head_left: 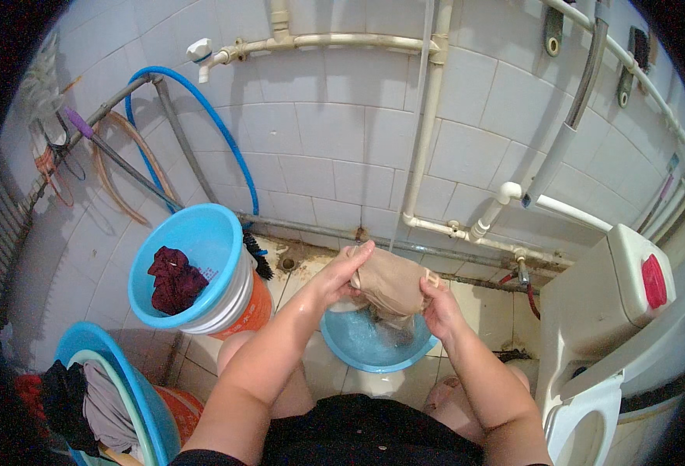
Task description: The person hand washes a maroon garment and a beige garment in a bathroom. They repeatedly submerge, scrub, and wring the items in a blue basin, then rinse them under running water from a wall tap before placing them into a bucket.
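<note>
A wet beige cloth garment (389, 281) is stretched between my two hands, above a blue basin (379, 366) on the floor. My left hand (345, 273) grips its left end, thumb on top. At the lower right edge my right hand (440, 309) pinches the fabric near a light strip of trim. A thin stream of water (411, 179) comes down from above onto the cloth. Bubbly water lies in the basin, and a lower fold of the garment hangs down to it. The cloth hides the far part of the basin.
At left, a blue basin (142, 301) with a dark red cloth (175, 281) rests on a bucket (243, 307). Nearer stands a blue tub (86, 332) with clothes. A toilet (583, 311) is at right. Pipes (334, 40) and a blue hose (222, 128) line the tiled wall.
</note>
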{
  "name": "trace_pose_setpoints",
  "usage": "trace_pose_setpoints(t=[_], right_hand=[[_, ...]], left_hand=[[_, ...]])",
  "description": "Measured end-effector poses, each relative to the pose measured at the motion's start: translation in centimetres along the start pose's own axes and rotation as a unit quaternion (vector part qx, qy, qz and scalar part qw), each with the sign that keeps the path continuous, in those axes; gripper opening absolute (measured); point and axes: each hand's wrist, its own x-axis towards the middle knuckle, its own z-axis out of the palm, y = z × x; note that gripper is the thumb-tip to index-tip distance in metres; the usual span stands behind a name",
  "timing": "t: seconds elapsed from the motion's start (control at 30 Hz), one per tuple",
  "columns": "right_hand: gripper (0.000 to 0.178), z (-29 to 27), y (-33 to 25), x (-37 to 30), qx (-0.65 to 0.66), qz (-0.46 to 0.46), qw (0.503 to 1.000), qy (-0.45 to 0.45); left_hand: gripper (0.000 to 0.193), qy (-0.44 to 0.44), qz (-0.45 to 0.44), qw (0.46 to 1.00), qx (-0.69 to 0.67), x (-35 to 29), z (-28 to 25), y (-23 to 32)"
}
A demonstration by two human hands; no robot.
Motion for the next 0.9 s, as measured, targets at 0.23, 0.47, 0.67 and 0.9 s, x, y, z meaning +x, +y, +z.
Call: trace_pose_setpoints(t=[0.23,0.47,0.67,0.9], right_hand=[[0.027,-1.2,-0.8,1.2,-0.318,-0.262,0.903,0.124],[0.035,0.3,-4.1,-0.8,-0.693,-0.229,0.646,0.223],[0.041,0.2,-5.4,-1.5,-0.794,-0.174,0.540,0.218],[0.040,-0.7,-4.5,0.1,-0.217,-0.137,0.959,0.121]], left_hand=[[0.052,-0.004,0.085,0.842,0.533,1.1,-2.4,-1.2],[0.041,0.112,0.196,0.707,0.671,-0.8,0.0,-2.7],[0.038,0.211,0.285,0.631,0.690,-1.8,0.5,-1.8],[0.043,0.178,0.191,0.739,0.621,-2.6,-0.4,0.2]])
